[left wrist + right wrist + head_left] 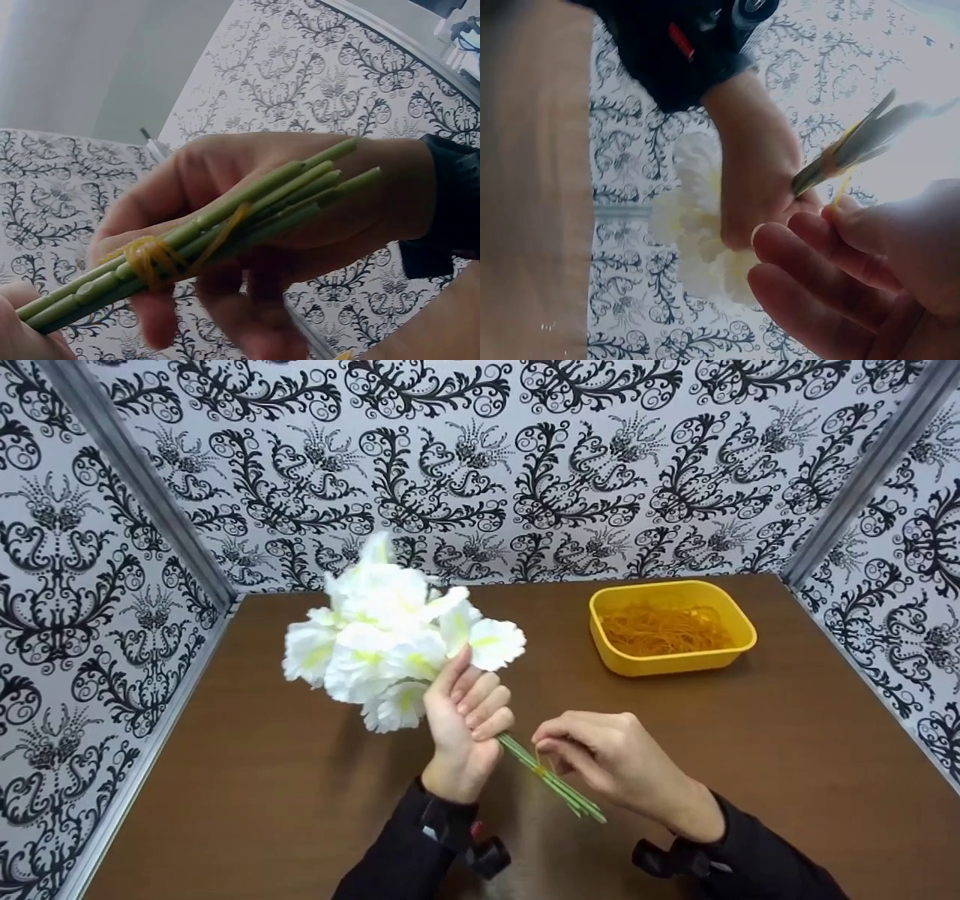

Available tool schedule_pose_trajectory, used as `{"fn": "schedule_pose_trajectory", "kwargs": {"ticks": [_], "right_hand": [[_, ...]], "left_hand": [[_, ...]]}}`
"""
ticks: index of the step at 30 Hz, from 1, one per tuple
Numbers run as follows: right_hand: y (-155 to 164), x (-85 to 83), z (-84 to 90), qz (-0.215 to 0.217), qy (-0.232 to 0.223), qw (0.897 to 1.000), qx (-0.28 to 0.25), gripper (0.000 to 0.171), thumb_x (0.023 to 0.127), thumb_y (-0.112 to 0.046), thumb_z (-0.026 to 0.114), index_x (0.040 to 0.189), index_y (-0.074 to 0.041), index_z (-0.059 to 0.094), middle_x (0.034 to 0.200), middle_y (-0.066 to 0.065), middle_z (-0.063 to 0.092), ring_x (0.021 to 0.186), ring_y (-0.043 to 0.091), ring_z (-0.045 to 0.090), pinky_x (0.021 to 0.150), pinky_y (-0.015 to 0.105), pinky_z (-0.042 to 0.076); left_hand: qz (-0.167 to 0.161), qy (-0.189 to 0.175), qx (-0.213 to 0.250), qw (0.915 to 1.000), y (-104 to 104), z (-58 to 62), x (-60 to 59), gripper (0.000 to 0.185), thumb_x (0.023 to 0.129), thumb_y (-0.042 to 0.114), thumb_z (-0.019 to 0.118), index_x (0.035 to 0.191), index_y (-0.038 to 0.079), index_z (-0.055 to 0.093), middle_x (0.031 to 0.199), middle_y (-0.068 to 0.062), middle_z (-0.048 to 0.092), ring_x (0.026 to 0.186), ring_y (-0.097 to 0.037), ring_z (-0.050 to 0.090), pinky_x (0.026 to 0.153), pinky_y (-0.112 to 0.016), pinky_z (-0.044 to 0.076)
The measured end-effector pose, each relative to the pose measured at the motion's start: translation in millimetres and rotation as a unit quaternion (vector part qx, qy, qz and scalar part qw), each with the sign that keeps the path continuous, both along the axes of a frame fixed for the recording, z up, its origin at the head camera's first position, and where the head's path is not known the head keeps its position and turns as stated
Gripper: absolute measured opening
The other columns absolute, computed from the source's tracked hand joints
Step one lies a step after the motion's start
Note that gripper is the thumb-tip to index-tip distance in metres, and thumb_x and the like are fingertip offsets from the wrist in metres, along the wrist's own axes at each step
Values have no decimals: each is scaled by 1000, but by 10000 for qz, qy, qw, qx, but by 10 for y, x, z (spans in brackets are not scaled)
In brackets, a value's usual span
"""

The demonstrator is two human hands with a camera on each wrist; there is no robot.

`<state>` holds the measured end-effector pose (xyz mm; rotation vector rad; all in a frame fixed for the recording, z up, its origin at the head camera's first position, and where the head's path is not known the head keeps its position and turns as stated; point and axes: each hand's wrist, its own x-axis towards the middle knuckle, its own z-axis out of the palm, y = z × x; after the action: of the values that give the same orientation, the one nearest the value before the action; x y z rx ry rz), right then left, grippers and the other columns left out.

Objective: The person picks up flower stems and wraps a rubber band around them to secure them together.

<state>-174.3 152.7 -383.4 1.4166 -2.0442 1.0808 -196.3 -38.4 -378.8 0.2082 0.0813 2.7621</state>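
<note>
Head view: left hand (465, 720) grips the flower stems (551, 778); right hand (611, 761) pinches a rubber band (540, 769) wound round them. Yellow tub (671, 660) on the bench (787, 750) holds rubber bands (664, 630).

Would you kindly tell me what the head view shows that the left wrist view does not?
Only the head view shows the white flowers, the yellow tub of rubber bands on the brown table, and the left hand holding the bunch just below the flowers. Only the left wrist view shows the band wound several times round the stems, with one strand stretched off along them. Both show the green stems, the yellow band, and the right hand working at it.
</note>
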Motion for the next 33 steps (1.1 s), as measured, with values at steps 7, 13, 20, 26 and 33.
{"fn": "schedule_pose_trajectory", "kwargs": {"ticks": [7, 13, 20, 26, 33], "right_hand": [[25, 31, 36, -232, -94, 9997, -2, 30, 88, 9, 73, 111, -10, 71, 86, -4, 68, 67, 1, 63, 60, 12, 53], [29, 58, 43, -250, -72, 9996, 128, 25, 91, 3, 72, 112, -12, 72, 84, -7, 66, 67, 1, 59, 58, 12, 50], [21, 82, 27, -430, -223, 9976, 486, 21, 95, -8, 71, 115, -13, 73, 93, -6, 72, 74, 3, 63, 63, 16, 53], [22, 70, -8, -467, -358, 9960, 672, 20, 96, -11, 71, 115, -14, 74, 94, -8, 73, 76, 2, 65, 65, 18, 55], [43, 49, -14, -455, -276, 9967, 612, 23, 95, -7, 70, 116, -15, 73, 95, -8, 73, 77, 2, 65, 65, 19, 55]], "left_hand": [[9, 31, 321, 9995, -64, 20, -9, 52, 108, 30, 32, 58, 21, 22, 47, 10, 21, 41, -4, 11, 34, -14, 13], [113, -21, 231, 9997, -65, 23, -17, 53, 109, 30, 31, 57, 21, 23, 48, 10, 21, 41, -4, 10, 34, -14, 13], [281, -80, 212, 9993, -97, 34, -26, 54, 109, 30, 32, 56, 20, 25, 46, 10, 24, 41, -4, 11, 34, -14, 13], [343, -116, 174, 9992, -119, 34, -29, 54, 109, 30, 33, 56, 20, 25, 46, 9, 24, 41, -4, 11, 33, -14, 14], [358, -56, 5, 9993, -134, 57, -56, 54, 108, 30, 37, 55, 20, 29, 44, 9, 28, 40, -4, 14, 33, -14, 16]]}}
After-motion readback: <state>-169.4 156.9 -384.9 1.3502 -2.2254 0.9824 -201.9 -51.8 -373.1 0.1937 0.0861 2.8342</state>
